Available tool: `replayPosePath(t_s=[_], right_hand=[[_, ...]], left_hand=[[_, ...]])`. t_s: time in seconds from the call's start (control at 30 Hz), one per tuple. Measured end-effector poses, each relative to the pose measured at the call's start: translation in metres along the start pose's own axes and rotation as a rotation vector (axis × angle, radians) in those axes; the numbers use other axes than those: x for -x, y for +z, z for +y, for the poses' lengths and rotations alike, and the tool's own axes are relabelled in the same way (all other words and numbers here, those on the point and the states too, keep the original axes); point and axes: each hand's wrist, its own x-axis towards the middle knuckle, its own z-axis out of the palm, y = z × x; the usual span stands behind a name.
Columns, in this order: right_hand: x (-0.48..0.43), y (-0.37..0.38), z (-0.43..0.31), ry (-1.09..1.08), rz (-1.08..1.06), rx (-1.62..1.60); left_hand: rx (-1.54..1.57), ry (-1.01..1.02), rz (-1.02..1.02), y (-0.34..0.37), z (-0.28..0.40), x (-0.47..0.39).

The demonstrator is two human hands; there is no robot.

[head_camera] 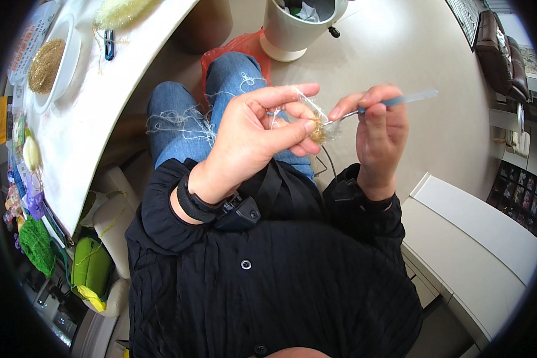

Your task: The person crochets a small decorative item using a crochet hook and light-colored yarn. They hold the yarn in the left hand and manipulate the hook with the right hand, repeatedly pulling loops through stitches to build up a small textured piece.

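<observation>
My left hand (264, 123) pinches a small fuzzy piece of gold and white crochet work (321, 133) between thumb and fingers. White yarn (308, 99) runs over its raised index finger down to the piece. In my right hand (380, 129) is a crochet hook with a blue handle (396, 100); its metal tip reaches the edge of the piece. The handle's far end is blurred. Loose white yarn (183, 121) lies tangled across the jeans on my lap. Exactly how the hook's tip sits in the stitches is too small to tell.
On the white table (103, 98) at left stand a white bowl of gold yarn (49, 67), a blue clip-like tool (109, 44) and pale yellow yarn (118, 12). A bin (295, 31) stands ahead beside a red plastic bag (246, 44). A green pouch (91, 266) rests on a chair.
</observation>
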Motion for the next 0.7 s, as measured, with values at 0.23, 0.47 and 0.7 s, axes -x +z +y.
replayPosePath(t_s=[0.23,0.47,0.7], right_hand=[[0.002,-0.005,0.001,-0.041,-0.061,0.015],[0.002,-0.010,0.010,-0.055,-0.106,-0.039],[0.001,-0.016,0.014,-0.061,-0.170,-0.095]], left_hand=[[0.001,-0.059,-0.027,0.000,0.002,0.000],[0.031,-0.106,-0.044,-0.002,-0.002,0.000],[0.183,-0.183,-0.107,-0.004,-0.006,0.000]])
